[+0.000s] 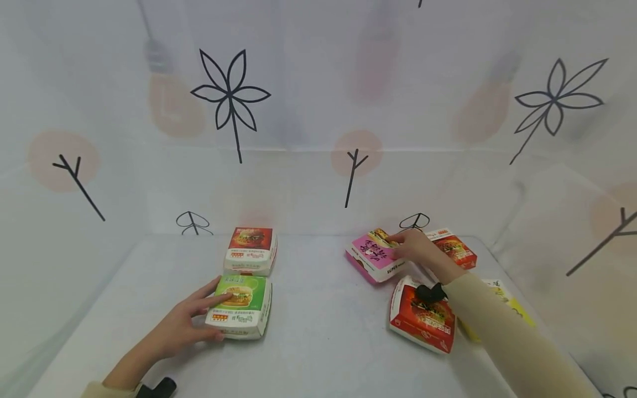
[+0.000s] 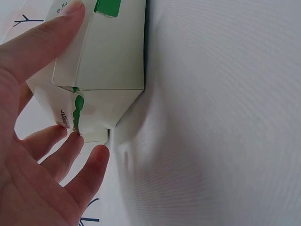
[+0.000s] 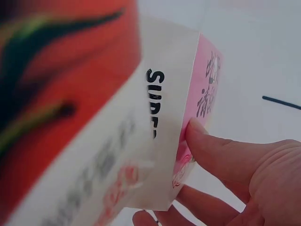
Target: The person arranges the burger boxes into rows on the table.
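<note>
A green-and-white burger box (image 1: 240,309) sits on the table at left centre. My left hand (image 1: 181,326) lies along its left side, one finger over the top and the thumb by the front corner. In the left wrist view the thumb touches the white wall of the burger box (image 2: 110,56), and the other fingers are spread loosely near its side. On the right, my right hand (image 1: 420,251) pinches a pink burger box (image 1: 370,254). The right wrist view has the thumb on the pink face (image 3: 200,94) and fingers round the far edge.
A red-and-white burger box (image 1: 251,246) stands directly behind the green one. Near the right forearm lie a red box (image 1: 423,318), another red box (image 1: 455,249) and a yellow box (image 1: 510,301), partly covered by the sleeve. A printed cloth (image 1: 298,188) hangs behind the table.
</note>
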A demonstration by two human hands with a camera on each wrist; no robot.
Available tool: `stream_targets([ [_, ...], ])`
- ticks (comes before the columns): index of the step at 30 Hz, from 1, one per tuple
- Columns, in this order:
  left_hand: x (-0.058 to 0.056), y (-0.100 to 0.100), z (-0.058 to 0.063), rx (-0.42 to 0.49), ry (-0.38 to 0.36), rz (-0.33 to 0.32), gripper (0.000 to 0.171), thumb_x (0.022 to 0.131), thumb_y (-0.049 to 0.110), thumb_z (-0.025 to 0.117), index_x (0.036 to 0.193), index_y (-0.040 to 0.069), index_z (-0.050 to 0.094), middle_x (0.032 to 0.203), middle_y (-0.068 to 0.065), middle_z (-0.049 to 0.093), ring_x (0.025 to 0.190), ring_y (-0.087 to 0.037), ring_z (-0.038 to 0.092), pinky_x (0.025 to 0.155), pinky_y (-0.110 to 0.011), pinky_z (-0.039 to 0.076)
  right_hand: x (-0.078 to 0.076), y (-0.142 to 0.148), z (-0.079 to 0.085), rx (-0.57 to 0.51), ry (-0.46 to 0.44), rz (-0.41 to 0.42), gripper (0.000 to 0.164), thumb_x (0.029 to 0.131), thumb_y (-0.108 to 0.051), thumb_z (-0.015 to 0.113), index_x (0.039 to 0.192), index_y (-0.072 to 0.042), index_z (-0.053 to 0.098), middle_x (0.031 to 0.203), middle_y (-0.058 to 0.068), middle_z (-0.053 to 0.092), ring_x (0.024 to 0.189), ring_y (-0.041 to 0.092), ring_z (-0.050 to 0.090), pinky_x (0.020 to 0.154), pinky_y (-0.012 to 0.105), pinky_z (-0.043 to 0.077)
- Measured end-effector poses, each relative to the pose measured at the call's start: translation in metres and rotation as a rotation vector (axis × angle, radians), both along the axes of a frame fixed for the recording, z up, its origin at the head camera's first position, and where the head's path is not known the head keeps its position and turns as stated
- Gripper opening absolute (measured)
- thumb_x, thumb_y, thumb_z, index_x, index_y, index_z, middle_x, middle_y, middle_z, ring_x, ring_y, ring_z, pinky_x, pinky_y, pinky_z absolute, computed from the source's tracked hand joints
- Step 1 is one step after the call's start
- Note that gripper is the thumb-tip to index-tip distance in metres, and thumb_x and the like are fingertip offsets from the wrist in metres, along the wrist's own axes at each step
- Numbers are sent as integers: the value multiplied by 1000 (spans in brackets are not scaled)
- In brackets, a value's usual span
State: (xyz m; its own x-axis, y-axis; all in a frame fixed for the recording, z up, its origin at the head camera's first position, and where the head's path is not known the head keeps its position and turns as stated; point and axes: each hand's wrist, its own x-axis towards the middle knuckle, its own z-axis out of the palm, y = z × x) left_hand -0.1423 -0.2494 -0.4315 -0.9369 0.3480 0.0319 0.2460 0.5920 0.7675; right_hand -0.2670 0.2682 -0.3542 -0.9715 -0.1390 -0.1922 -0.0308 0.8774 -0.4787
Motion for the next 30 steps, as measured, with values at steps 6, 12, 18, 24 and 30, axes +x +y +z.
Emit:
stream_targets([
  [6, 0, 1, -1, 6, 6, -2, 73, 72, 41, 87, 139, 29, 60, 163, -11, 23, 144, -46, 24, 98, -57, 47, -6, -20, -3, -23, -39, -13, 51, 91, -18, 70, 139, -6, 58, 138, 28, 51, 126, 45, 45, 102, 59, 40],
  [12, -1, 1, -2, 3, 20, -7, 73, 72, 41, 87, 139, 29, 60, 163, -11, 23, 144, -46, 25, 98, -57, 47, -9, -43, -5, -72, -52, 2, 49, 92, -17, 68, 140, -9, 59, 138, 25, 51, 124, 40, 47, 100, 57, 42],
  [18, 0, 0, -3, 3, 37, -11, 74, 71, 42, 87, 139, 29, 60, 163, -12, 24, 143, -46, 27, 97, -56, 48, -14, -67, -10, -118, -70, 0, 48, 92, -16, 68, 140, -13, 59, 142, 24, 48, 129, 40, 43, 104, 57, 40],
  [24, -1, 1, -4, 13, 49, -22, 74, 71, 42, 87, 139, 28, 60, 162, -12, 24, 142, -46, 27, 96, -56, 48, -17, -88, -15, -154, -59, 30, 46, 92, -14, 69, 138, -15, 62, 143, 22, 49, 130, 39, 43, 104, 57, 40],
  [30, 0, 0, -5, 26, 48, -32, 74, 73, 40, 87, 140, 28, 59, 163, -12, 22, 143, -46, 26, 95, -54, 50, -18, -107, -21, -173, -40, 47, 47, 92, -17, 71, 139, -18, 61, 141, 19, 50, 129, 36, 45, 103, 54, 42],
])
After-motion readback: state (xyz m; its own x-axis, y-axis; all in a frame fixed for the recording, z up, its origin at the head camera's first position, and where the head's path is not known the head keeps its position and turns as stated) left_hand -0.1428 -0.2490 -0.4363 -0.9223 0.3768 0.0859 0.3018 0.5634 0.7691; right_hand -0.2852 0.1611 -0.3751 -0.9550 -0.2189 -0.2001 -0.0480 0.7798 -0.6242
